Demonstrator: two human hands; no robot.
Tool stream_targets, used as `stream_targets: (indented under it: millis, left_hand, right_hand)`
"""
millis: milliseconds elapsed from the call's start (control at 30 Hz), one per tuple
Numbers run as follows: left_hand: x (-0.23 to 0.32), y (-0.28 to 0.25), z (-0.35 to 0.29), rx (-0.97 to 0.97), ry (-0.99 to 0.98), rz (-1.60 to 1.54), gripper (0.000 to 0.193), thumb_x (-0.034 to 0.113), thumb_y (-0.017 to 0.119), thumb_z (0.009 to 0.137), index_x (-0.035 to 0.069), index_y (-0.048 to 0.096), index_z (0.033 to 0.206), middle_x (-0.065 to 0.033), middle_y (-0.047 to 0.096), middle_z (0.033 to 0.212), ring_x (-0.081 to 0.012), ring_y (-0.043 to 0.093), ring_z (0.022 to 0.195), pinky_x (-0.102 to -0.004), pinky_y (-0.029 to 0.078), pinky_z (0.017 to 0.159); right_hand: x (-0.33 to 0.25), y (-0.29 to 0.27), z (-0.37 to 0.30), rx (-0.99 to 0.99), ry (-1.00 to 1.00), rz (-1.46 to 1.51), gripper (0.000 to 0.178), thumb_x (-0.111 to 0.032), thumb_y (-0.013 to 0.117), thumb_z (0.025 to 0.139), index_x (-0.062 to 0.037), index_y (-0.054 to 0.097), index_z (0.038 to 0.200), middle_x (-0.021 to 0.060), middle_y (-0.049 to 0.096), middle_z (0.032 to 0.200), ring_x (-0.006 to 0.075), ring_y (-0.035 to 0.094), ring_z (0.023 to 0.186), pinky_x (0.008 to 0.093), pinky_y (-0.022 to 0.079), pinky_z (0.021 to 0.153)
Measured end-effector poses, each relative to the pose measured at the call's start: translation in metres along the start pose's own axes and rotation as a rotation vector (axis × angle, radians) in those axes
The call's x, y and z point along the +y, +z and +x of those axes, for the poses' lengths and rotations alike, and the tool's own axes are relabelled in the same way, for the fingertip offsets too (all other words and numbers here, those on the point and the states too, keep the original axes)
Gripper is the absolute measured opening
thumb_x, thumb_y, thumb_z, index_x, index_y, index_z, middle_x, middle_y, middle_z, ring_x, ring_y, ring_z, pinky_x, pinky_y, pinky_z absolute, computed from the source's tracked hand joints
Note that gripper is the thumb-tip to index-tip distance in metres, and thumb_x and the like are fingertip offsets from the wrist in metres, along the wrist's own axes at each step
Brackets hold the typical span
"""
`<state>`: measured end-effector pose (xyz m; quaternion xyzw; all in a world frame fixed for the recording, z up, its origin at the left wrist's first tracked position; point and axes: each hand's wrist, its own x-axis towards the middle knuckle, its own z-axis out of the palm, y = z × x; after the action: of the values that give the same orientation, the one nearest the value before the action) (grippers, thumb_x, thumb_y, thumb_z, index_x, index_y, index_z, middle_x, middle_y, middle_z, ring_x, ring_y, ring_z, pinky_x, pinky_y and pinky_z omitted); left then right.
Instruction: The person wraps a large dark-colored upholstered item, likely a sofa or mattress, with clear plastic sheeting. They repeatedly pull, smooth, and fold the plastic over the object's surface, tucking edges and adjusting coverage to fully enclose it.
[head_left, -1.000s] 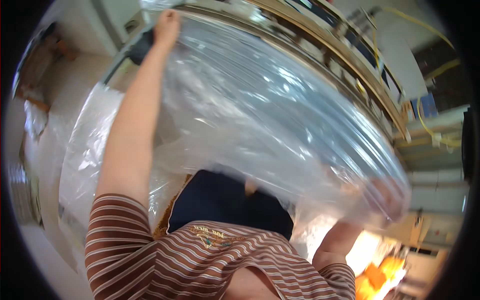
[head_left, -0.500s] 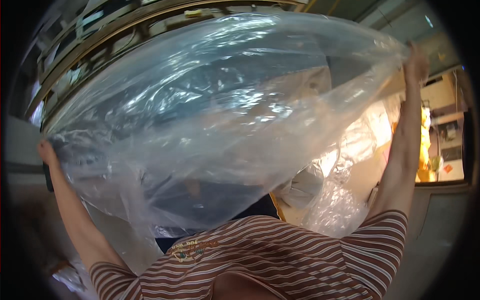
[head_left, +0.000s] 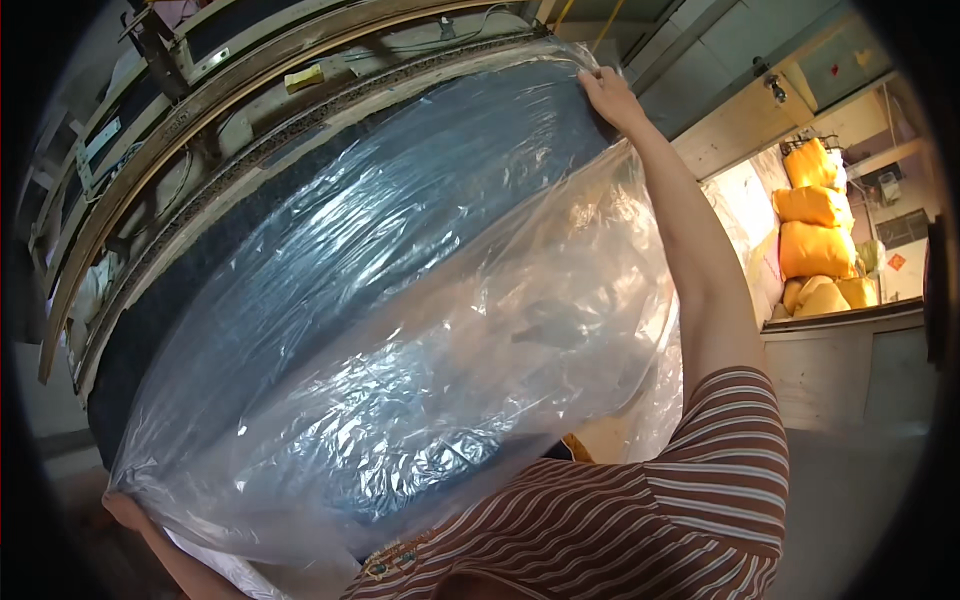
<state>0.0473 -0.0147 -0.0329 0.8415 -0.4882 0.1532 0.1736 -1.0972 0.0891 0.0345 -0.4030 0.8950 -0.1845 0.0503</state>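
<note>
The right hand reaches far up on a long arm, and the left hand is low, way out to the left. Each grip is closed on an edge of one big clear plastic sheet, stretched between the two hands, partly over one dark counter.

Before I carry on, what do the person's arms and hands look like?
The left hand and right hand are bare, no glove or watch showing. The right sleeve is short, brown with pale stripes, matching the shirt; the left sleeve is out of view.
</note>
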Motion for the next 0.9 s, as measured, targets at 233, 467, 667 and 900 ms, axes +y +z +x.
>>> stream_targets:
  millis: [233,467,667,900]
  left_hand:
    - [-0.06,-0.032,0.037,0.065,0.058,-0.062,0.046,0.03,0.036,0.093,-0.005,0.053,0.118,-0.0236,0.056,0.118,-0.0401,0.053,0.108,-0.0447,0.041,0.091]
    - [-0.091,-0.095,0.021,-0.032,-0.221,-0.685,0.041,0.026,0.045,0.093,-0.005,0.056,0.117,-0.014,0.06,0.112,-0.0244,0.056,0.098,-0.0341,0.044,0.087]
    - [-0.09,-0.185,-0.052,-0.031,-0.438,-0.944,0.044,0.031,0.048,0.096,0.003,0.046,0.13,-0.0114,0.05,0.126,-0.0229,0.048,0.113,-0.0337,0.038,0.095]
    - [-0.131,-0.251,-0.147,-0.164,-0.398,-0.885,0.051,0.034,0.05,0.095,0.007,0.04,0.137,-0.0108,0.041,0.137,-0.0248,0.04,0.125,-0.0314,0.033,0.101]
  right_hand:
    - [-0.056,0.016,-0.02,0.515,-0.748,-0.162,0.039,-0.03,0.045,0.093,-0.0047,0.053,0.121,0.0147,0.056,0.122,0.0311,0.053,0.113,0.0404,0.04,0.095]
    - [-0.136,0.054,-0.114,-0.043,-0.916,-0.013,0.05,-0.038,0.038,0.097,-0.0099,0.04,0.138,0.0083,0.037,0.144,0.027,0.028,0.136,0.0462,0.02,0.111]
    - [-0.152,0.06,-0.109,0.04,-0.938,-0.109,0.047,-0.036,0.042,0.096,-0.0116,0.042,0.135,0.0076,0.04,0.142,0.027,0.031,0.134,0.0462,0.025,0.108]
    - [-0.168,0.076,-0.048,0.026,-0.86,0.319,0.014,-0.016,0.065,0.082,-0.009,0.064,0.093,0.006,0.059,0.093,0.0215,0.057,0.089,0.0322,0.045,0.077]
